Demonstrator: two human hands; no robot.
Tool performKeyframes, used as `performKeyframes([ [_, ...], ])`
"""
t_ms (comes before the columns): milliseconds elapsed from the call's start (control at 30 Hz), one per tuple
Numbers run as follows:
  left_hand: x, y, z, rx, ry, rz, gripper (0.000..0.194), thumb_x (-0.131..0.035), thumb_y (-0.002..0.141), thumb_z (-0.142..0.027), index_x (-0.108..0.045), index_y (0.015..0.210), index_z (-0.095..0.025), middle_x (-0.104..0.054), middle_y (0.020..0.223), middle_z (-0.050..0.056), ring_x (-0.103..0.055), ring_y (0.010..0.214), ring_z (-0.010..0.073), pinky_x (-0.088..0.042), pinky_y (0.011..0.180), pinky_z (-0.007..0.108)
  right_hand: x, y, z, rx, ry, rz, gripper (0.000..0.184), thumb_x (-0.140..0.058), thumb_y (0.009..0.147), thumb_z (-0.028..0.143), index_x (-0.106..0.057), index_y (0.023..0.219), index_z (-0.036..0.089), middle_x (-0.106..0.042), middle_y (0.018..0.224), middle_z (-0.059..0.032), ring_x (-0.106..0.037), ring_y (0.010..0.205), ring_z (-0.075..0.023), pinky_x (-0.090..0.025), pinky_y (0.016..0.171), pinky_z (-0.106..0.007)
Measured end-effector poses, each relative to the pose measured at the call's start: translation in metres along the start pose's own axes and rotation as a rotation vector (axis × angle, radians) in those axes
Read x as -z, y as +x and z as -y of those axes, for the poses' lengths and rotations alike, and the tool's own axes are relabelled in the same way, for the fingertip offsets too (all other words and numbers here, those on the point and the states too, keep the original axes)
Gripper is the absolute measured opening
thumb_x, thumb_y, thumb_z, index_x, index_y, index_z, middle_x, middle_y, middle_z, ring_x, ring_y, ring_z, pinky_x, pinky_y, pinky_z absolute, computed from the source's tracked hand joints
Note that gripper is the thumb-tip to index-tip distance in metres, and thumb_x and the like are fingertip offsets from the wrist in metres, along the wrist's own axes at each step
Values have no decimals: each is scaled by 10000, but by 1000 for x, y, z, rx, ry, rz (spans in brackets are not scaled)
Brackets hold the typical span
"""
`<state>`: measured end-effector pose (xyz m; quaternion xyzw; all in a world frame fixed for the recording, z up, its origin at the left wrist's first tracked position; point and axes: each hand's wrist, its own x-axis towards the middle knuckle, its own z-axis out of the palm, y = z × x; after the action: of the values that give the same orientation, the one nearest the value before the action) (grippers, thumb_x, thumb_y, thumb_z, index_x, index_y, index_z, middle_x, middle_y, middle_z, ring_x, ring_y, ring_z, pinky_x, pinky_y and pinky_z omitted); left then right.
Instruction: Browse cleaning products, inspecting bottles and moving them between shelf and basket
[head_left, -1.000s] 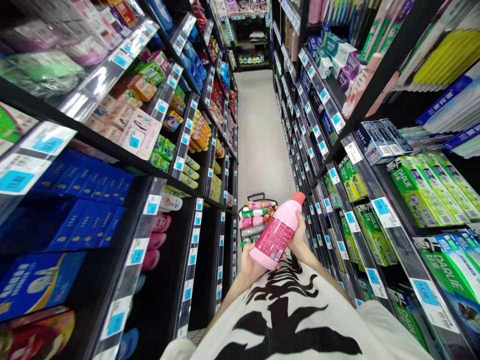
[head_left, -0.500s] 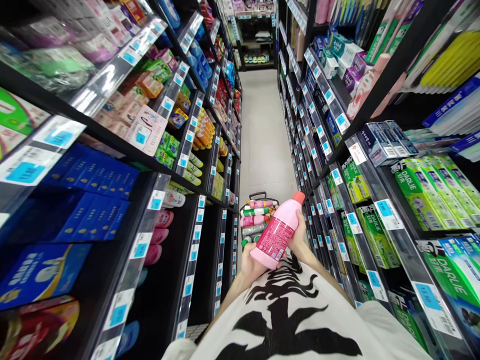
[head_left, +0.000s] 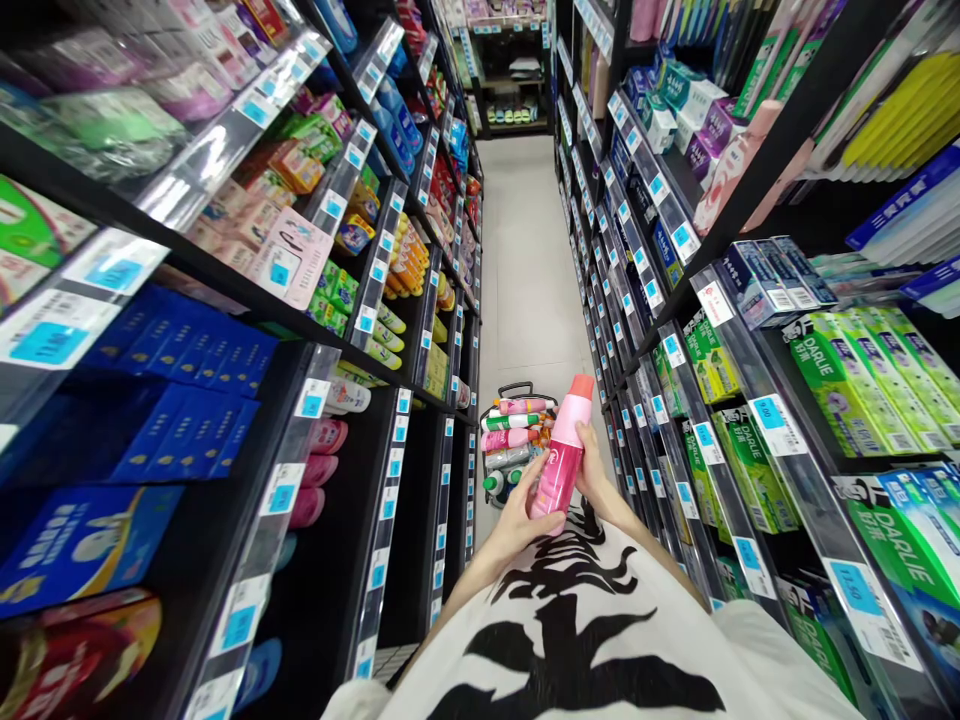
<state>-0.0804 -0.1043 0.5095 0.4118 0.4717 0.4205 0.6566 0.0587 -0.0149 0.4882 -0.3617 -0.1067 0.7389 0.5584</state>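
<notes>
I hold a pink bottle (head_left: 561, 462) with a red cap in both hands, low in the middle of the view, its narrow side turned toward me. My left hand (head_left: 517, 518) cups its base with the fingers curled under it. My right hand (head_left: 594, 476) is wrapped round its right side near the middle. Just beyond the bottle, on the aisle floor, stands a wire basket (head_left: 517, 395) holding several more bottles in pink, green and white.
Dark shelving lines both sides of a narrow aisle. Blue boxes (head_left: 187, 385) and pink packs fill the left shelves; green toothpaste boxes (head_left: 847, 390) fill the right. The pale floor (head_left: 525, 260) runs ahead to a far shelf unit.
The bottle has been turned in my hands from showing its broad labelled face to showing its narrow side, and it stands more upright. My left hand has shifted under its base.
</notes>
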Motion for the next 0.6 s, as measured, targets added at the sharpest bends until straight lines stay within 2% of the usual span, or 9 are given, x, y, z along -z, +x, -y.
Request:
performKeyframes([
  [100,1,1,-1,-81,317,-88,936,-945,689,-350,-562,1542,-298,-382,1675,118,-303,1595,391,-219,1327,547,0,1,-4,-37,4,11,495,-835,750,403,-686,1176,199,-796,827,-30,-774,728,-252,-661,704,-372],
  [167,2,2,0,-60,362,-152,984,-955,667,-320,-535,1556,-299,-430,1625,123,-377,1546,384,-255,1310,551,0,1,-6,-90,40,12,492,-805,769,448,-699,1171,184,-810,847,-59,-782,755,-275,-668,724,-406],
  [300,3,5,4,62,204,-179,1072,-979,650,-389,-467,1581,-243,-518,1533,161,-562,1348,369,-438,1180,535,2,-6,-6,-166,70,1,581,-705,819,638,-707,1168,174,-815,874,-80,-786,791,-293,-669,717,-423],
  [400,3,8,3,96,43,-159,1094,-995,635,-423,-455,1561,-206,-596,1454,178,-615,1277,357,-497,1110,493,3,-17,-1,-156,16,-40,590,-694,829,684,-698,1150,189,-803,858,-58,-778,774,-277,-662,677,-390],
  [500,2,9,-2,169,-84,-109,992,-945,726,-470,-468,1555,-207,-666,1382,168,-653,1254,352,-514,1093,484,3,-24,5,-164,-37,-67,526,-717,845,650,-680,1152,224,-785,840,-36,-764,765,-255,-652,652,-363],
  [600,1,8,-7,227,-119,-45,845,-858,827,-528,-525,1543,-226,-706,1346,146,-681,1228,356,-518,1095,501,0,-27,9,-137,-70,-119,469,-709,863,625,-669,1163,268,-762,828,-19,-747,764,-240,-648,641,-355],
])
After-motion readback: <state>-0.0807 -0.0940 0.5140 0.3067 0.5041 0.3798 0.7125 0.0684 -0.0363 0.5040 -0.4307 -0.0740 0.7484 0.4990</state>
